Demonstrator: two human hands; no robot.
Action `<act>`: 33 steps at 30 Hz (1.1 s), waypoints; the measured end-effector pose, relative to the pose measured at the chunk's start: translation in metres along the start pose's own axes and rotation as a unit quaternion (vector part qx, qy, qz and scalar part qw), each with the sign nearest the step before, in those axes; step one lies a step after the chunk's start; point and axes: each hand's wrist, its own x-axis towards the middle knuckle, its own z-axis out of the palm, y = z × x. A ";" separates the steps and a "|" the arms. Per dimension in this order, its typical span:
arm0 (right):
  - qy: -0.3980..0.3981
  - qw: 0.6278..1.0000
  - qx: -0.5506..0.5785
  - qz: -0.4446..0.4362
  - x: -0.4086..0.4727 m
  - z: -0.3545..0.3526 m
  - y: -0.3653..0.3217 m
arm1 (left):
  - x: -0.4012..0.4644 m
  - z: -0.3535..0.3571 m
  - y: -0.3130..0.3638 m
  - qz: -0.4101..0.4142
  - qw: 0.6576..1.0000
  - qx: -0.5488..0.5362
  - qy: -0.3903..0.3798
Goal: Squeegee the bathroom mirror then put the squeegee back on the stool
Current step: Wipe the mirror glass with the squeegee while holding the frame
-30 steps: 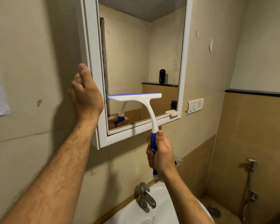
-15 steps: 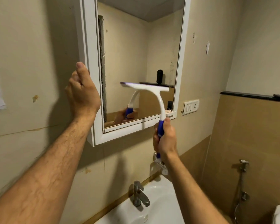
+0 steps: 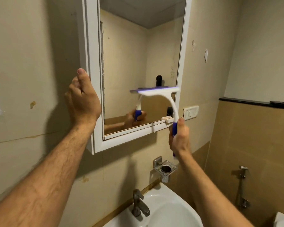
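- Open glass fills the upper mirror [image 3: 138, 51] — nothing stands before it above the squeegee [image 3: 156, 92] blade.
- The left hand [image 3: 82, 99] clamps the white frame's left edge, blocking that side.
- Below, a wall-mounted holder [image 3: 165, 169], the tap [image 3: 138, 205] and the sink [image 3: 167, 210] crowd the drop beneath the right hand [image 3: 179, 138].
- A switch plate [image 3: 190, 112] sits just right of the frame.

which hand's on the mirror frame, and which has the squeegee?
The left hand grips the white mirror frame at its left edge. The right hand is closed on the blue handle of the squeegee, whose blade is up at the glass.
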 end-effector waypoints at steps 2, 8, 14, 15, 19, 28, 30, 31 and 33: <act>0.005 1.000 0.002 -0.007 0.025 0.004 -0.032 | 0.000 -0.001 0.000 -0.001 1.000 0.001 -0.005; -0.031 0.999 0.024 0.000 0.033 0.017 -0.043 | 0.001 -0.001 -0.001 -0.009 1.000 0.017 -0.014; -0.035 0.999 -0.015 0.038 -0.013 0.004 0.012 | 0.001 -0.001 0.000 -0.003 1.000 0.006 -0.013; -0.033 0.999 -0.016 0.039 -0.010 0.002 0.008 | 0.001 -0.001 0.000 -0.002 1.000 0.004 -0.011; -0.032 0.996 0.039 0.067 0.023 0.002 -0.039 | 0.000 -0.002 0.000 0.000 1.000 0.007 -0.016; -0.038 0.994 0.023 0.095 -0.013 0.000 0.015 | -0.003 -0.005 0.003 0.001 1.000 -0.001 -0.018; -0.038 0.994 0.004 0.100 -0.023 -0.007 0.029 | -0.003 -0.005 0.004 -0.002 1.000 -0.003 -0.019; -0.037 0.995 -0.002 0.098 -0.023 -0.009 0.027 | -0.003 -0.005 0.004 -0.003 1.000 -0.003 -0.019; -0.031 0.996 0.003 0.079 -0.011 -0.011 0.011 | -0.002 -0.004 0.003 -0.003 1.000 -0.002 -0.018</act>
